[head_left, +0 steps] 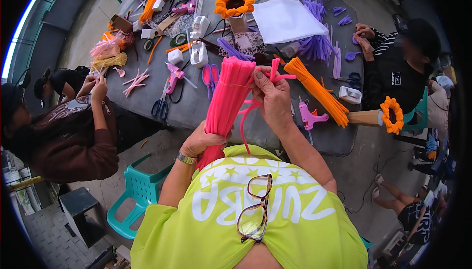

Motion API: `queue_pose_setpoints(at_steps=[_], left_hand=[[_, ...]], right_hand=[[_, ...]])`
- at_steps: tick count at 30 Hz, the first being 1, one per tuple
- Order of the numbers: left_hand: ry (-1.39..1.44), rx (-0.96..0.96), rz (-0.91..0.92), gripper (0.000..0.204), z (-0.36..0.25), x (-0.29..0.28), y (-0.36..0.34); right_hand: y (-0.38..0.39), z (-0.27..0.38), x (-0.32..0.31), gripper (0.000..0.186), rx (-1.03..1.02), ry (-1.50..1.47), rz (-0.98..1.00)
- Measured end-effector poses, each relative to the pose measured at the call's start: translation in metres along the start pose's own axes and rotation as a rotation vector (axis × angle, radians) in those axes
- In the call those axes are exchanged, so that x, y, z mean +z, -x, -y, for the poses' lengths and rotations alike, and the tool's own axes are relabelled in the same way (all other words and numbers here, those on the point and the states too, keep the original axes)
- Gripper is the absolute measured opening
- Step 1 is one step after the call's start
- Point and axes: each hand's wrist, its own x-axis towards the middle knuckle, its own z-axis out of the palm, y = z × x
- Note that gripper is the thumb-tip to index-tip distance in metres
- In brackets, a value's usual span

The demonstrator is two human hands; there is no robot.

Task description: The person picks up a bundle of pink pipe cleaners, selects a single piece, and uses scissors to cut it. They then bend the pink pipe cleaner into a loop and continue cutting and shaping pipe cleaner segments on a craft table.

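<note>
A thick bundle of hot-pink pipe cleaners (227, 92) leans upright before my chest, tied near its top. My left hand (197, 140) is wrapped round its lower part, a metal watch on the wrist. Beside the bundle's upper end, my right hand (272, 94) pinches a few loose pink pipe cleaners (244, 121) that loop and dangle below it. To the right lies an orange pipe-cleaner bundle (314, 89), with a pink glue gun (311, 116) just under it. Purple-handled scissors (210, 78) rest left of the pink bundle.
The dark table (142, 107) carries white tape dispensers (198, 53), another glue gun (175, 77), blue-handled scissors (160, 108) and a white sheet (290, 19). Orange pipe-cleaner flowers (234, 3) stand about. People work at left and right. A green chair (135, 195) stands behind left.
</note>
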Motion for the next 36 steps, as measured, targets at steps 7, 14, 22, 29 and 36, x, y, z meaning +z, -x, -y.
queue_pose_setpoints(at_steps=[7, 14, 22, 29, 36], left_hand=[[-0.054, -0.022, 0.019, 0.048, -0.003, 0.002, 0.000], [-0.073, -0.045, 0.022, 0.043, -0.005, 0.005, 0.007], [-0.046, -0.018, 0.044, 0.037, -0.003, -0.004, 0.008], [-0.277, -0.104, 0.087, 0.039, -0.005, -0.027, 0.010], [-0.264, -0.109, -0.058, 0.040, 0.004, -0.061, 0.046]], right_hand=[[-0.005, 0.013, -0.009, 0.012, -0.001, 0.068, 0.002], [-0.028, 0.064, -0.022, 0.012, -0.169, 0.015, -0.109], [-0.042, 0.094, -0.025, 0.013, -0.240, 0.003, -0.058], [-0.046, 0.118, -0.026, 0.012, -0.351, 0.061, -0.059], [-0.023, 0.244, -0.087, 0.014, -0.673, -0.092, 0.043]])
